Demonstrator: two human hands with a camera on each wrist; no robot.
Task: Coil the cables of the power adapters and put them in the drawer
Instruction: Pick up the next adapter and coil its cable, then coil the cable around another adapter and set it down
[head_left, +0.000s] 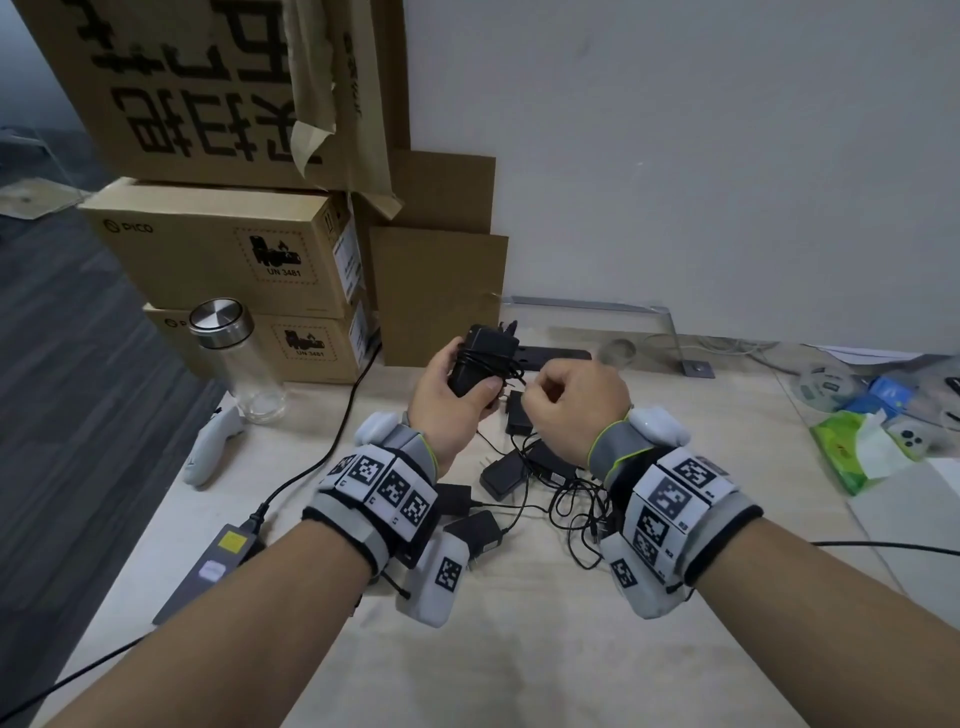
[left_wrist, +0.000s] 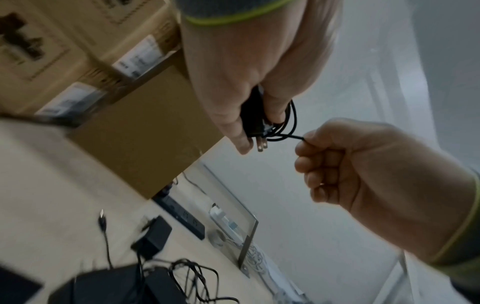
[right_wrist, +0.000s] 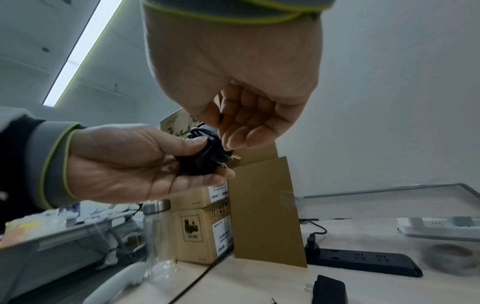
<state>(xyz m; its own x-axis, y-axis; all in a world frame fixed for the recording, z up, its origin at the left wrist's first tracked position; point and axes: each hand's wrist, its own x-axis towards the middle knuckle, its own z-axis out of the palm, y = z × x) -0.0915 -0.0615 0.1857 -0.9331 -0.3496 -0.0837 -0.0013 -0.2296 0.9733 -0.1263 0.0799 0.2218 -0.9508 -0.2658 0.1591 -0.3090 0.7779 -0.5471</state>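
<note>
Gripping a black adapter (head_left: 480, 358) above the table (head_left: 519, 649), the left hand (head_left: 447, 400) has thumb and fingers curled round its body, with several turns of thin cable (left_wrist: 292, 119) already wound on. The right hand (head_left: 576, 400) pinches the free end of that cable just beside the plug prongs (left_wrist: 261, 145). The block looks small, rigid and light, so the smooth body is the safe hold; bare prongs offer poor purchase. Its cord seems thin and springy, likely to unwind unless the end is tucked under a turn. More adapters (head_left: 501, 475) lie tangled in loose cord on the table below the wrists, near each other. No drawer shows in any view.
</note>
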